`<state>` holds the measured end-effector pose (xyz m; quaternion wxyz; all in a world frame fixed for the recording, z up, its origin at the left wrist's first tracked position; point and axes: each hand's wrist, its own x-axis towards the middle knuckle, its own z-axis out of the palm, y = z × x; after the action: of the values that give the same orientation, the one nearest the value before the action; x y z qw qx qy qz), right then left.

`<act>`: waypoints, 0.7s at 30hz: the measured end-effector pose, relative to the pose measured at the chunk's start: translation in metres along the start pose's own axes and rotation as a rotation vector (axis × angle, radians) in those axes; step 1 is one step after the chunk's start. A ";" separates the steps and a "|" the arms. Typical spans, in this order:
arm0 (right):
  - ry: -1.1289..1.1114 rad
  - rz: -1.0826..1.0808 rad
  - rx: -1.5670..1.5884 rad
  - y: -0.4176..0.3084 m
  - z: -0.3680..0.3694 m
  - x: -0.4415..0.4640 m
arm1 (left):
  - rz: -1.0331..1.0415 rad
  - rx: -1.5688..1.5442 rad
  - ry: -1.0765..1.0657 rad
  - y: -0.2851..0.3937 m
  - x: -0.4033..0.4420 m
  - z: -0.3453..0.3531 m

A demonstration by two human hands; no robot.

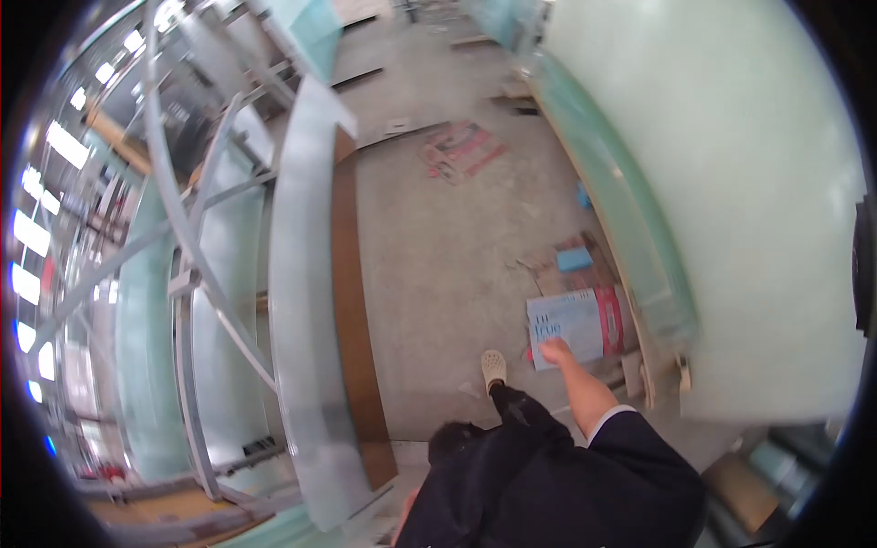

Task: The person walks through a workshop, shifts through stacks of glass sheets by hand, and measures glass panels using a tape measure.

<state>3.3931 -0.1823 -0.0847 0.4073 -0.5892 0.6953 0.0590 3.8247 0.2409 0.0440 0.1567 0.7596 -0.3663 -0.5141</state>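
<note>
My right hand (554, 351) hangs low in front of me, at the end of a bare forearm below a dark sleeve with a pale edge. In the picture it overlaps the printed white and red cardboard (577, 321) lying on the floor; I cannot tell whether it touches it. Its fingers are small and blurred, so their pose is unclear, and no held thing can be made out. Of my left arm only a sliver of skin (403, 513) shows beside my dark shirt; the left hand is hidden. One foot in a beige clog (493, 366) stands on the concrete.
Large greenish glass sheets (731, 183) lean along the right. At left stand more glass sheets (306, 237) with a brown board (352, 301) and a metal frame (192, 228). A blue block (574, 259) and flattened red cardboard (466, 151) lie on the concrete floor (429, 265).
</note>
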 end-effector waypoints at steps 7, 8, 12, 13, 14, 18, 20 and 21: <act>-0.076 -0.383 0.839 -0.375 -0.229 0.076 | -0.357 -0.323 -0.063 0.103 0.187 -0.060; -0.184 -0.375 0.943 -0.408 -0.248 0.078 | -0.491 -0.443 -0.052 0.126 0.224 -0.074; -0.377 -0.452 0.877 -0.516 -0.293 0.114 | -0.344 -0.379 0.144 0.194 0.333 -0.121; -0.381 -0.483 0.851 -0.541 -0.304 0.135 | -0.302 -0.363 0.128 0.209 0.365 -0.135; -0.390 -0.511 0.826 -0.567 -0.313 0.162 | -0.263 -0.347 0.114 0.224 0.395 -0.149; -0.288 -0.433 0.794 -0.612 -0.317 0.312 | -0.449 -0.311 0.062 0.260 0.496 -0.196; -0.195 -0.284 0.625 -0.590 -0.311 0.387 | -0.500 -0.276 0.017 0.244 0.555 -0.213; -0.229 -0.181 0.550 -0.561 -0.308 0.430 | -0.538 -0.212 -0.045 0.253 0.577 -0.221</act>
<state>3.7374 -0.8544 0.0689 0.6305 -0.5060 0.5797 -0.1019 4.0399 -0.3762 -0.0912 0.0852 0.7972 -0.0991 -0.5894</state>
